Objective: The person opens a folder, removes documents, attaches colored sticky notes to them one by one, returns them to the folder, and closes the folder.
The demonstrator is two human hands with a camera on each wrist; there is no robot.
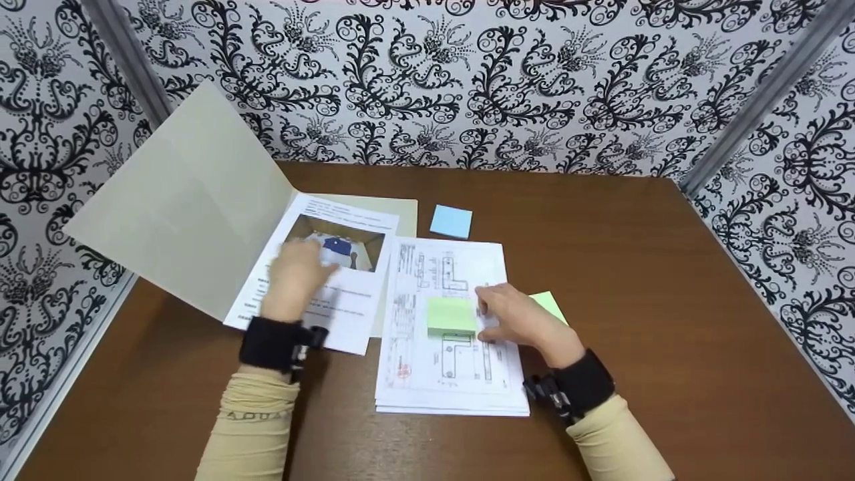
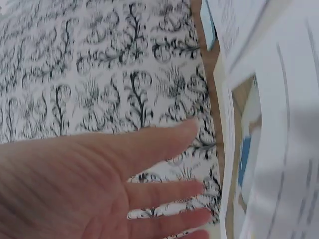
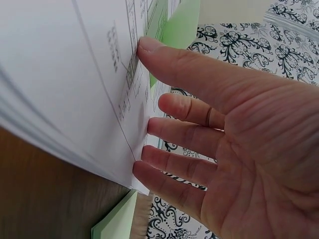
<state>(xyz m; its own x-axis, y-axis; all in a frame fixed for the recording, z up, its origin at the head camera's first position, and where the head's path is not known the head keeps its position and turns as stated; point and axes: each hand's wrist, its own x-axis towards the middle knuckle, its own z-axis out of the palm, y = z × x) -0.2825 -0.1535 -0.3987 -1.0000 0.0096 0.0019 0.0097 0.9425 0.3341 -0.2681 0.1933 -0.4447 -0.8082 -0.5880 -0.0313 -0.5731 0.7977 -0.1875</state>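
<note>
My left hand (image 1: 298, 274) is over a printed page (image 1: 337, 314) with a colour photo, lying in an opened cardboard folder (image 1: 187, 207). In the left wrist view its fingers are spread and hold nothing. My right hand (image 1: 521, 317) is at the right part of a stack of printed drawing sheets (image 1: 407, 381). Its fingertips (image 3: 149, 45) rest at the sheet surface, just right of a light green sticky-note pad (image 1: 451, 315) on the top sheet. Nothing shows between the right thumb and fingers.
A blue sticky-note pad (image 1: 451, 221) lies behind the stack on the brown table (image 1: 621, 267). Another green pad (image 1: 550, 305) sticks out beyond the right hand, beside the stack. The folder's cover stands raised at the left. Patterned walls (image 1: 427, 87) border the table.
</note>
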